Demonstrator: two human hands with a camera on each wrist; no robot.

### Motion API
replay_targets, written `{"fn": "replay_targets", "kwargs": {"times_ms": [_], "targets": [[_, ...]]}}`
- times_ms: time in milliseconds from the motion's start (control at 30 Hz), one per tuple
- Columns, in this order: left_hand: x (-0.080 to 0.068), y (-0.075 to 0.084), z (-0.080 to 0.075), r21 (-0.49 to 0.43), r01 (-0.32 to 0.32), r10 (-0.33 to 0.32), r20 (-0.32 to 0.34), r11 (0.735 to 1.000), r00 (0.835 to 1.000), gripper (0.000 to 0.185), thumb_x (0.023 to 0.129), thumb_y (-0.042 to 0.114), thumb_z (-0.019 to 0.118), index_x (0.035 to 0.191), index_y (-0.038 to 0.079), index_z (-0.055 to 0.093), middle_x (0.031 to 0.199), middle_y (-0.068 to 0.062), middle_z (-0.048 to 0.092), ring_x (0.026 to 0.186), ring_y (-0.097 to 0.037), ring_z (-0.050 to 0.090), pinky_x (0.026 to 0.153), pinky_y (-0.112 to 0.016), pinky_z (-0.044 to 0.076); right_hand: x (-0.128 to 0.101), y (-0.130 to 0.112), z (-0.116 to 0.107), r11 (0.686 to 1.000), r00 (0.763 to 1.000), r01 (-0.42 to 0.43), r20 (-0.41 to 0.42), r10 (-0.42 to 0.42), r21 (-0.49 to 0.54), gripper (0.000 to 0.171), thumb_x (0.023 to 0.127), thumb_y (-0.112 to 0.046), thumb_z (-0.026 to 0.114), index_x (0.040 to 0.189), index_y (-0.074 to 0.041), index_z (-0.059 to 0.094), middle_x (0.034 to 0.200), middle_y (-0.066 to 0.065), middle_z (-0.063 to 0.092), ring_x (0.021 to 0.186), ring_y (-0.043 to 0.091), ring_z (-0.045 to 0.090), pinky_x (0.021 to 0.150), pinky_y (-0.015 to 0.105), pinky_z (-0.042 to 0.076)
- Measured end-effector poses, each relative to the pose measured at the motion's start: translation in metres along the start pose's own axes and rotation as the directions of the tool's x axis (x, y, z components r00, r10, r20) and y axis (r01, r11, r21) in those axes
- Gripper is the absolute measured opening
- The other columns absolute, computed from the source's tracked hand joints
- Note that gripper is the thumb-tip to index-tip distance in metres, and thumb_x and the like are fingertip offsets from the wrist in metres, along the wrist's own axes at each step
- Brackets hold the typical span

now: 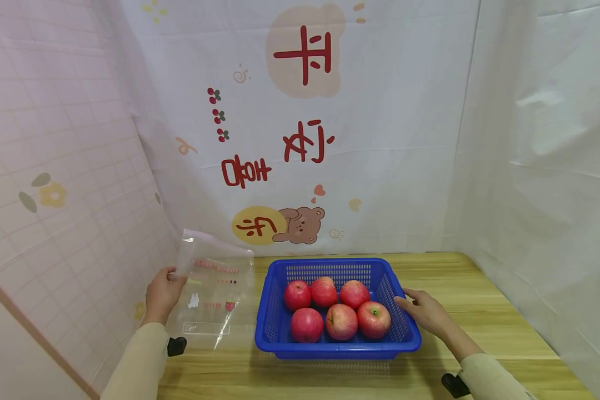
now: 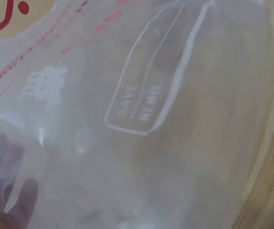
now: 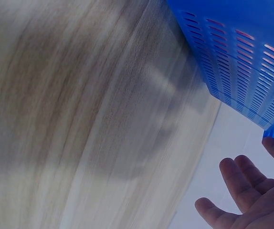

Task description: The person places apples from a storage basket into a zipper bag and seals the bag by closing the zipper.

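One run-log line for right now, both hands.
left hand: holds clear bag | right hand: touches right rim of blue basket | inside: six red apples

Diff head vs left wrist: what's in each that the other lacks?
Head only: six red apples in a blue plastic basket, the right hand touching its rim, and the cartoon bear on the backdrop.

Left wrist only: the readable word SAVE in the bag's white-outlined box; head shows that box, but too small to read.

Both: the clear printed plastic bag with its white rabbit print, the left hand, wood-grain tabletop, and part of the red-lettered backdrop.
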State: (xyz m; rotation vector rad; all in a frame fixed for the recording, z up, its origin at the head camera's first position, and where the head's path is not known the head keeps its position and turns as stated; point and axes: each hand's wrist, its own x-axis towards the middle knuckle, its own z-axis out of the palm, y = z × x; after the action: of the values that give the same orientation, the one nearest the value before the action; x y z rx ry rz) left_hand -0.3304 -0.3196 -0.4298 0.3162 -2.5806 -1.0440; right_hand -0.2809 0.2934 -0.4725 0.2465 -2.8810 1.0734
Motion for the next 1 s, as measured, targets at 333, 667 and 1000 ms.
{"fn": "replay_targets", "kwargs": {"times_ms": [333, 667, 1000], "targets": [[-0.005, 0.014, 0.008, -0.099, -0.043, 0.029, -0.140, 0.994, 0.990, 0.050, 0.099, 0.027, 0.058, 0.138, -0.003, 0.047, 0.125, -0.028, 0.058, 0.112, -0.044, 0.055, 0.097, -0.060, 0.035, 0.000, 0.002, 0.001, 1.000, 1.000, -0.005, -0.002, 0.005, 0.019, 0.059, 0.101, -0.036, 0.056, 0.136, 0.011, 0.051, 0.126, 0.031, 0.060, 0.112, 0.046, 0.060, 0.093, 0.059, 0.046], [-0.016, 0.020, 0.017, -0.196, -0.078, 0.029, -0.241, 0.978, 0.970, 0.049, 0.099, 0.028, 0.060, 0.139, 0.001, 0.050, 0.119, -0.020, 0.061, 0.107, -0.035, 0.057, 0.089, -0.050, 0.042, -0.001, 0.001, 0.002, 1.000, 1.000, -0.015, 0.003, 0.015, 0.027, 0.062, 0.101, -0.038, 0.056, 0.138, 0.011, 0.049, 0.126, 0.031, 0.060, 0.111, 0.045, 0.061, 0.092, 0.059, 0.047], [-0.033, 0.023, 0.020, -0.261, -0.179, 0.074, -0.366, 0.948, 0.928, 0.046, 0.097, 0.024, 0.063, 0.135, 0.000, 0.053, 0.117, -0.021, 0.061, 0.109, -0.036, 0.054, 0.099, -0.055, 0.034, -0.002, -0.001, 0.000, 0.999, 1.000, -0.018, 0.011, 0.018, 0.030, 0.063, 0.101, -0.038, 0.055, 0.139, 0.012, 0.047, 0.128, 0.031, 0.059, 0.111, 0.045, 0.061, 0.092, 0.059, 0.047]]}}
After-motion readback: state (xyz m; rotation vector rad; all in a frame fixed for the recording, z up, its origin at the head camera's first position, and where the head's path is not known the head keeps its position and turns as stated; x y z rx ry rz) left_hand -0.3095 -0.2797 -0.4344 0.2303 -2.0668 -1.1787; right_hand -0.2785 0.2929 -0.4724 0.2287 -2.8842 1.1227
